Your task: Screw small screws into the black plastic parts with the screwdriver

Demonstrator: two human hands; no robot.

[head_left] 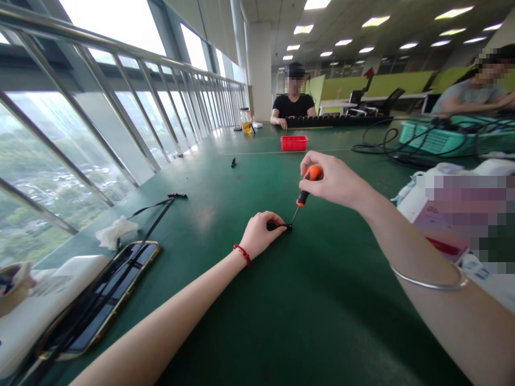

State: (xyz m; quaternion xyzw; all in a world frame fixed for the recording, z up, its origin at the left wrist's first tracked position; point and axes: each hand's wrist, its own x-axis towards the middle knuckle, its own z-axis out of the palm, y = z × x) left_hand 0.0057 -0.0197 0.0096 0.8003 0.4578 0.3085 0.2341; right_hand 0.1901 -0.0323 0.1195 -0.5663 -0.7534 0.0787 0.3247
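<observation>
My left hand [260,232] is closed on a small black part [281,227] and pins it to the green table [249,300]. My right hand [332,179] grips an orange-handled screwdriver [308,185]. The screwdriver is tilted, and its thin tip touches the black part's right end. A red string circles my left wrist and a silver bangle my right forearm.
A phone [100,300], a black strap [155,206] and a crumpled tissue [115,230] lie at the left by the window railing. A red tray [294,142] and a small black piece [233,162] sit farther off. Cables [386,142], a teal box and two seated people are at the far end.
</observation>
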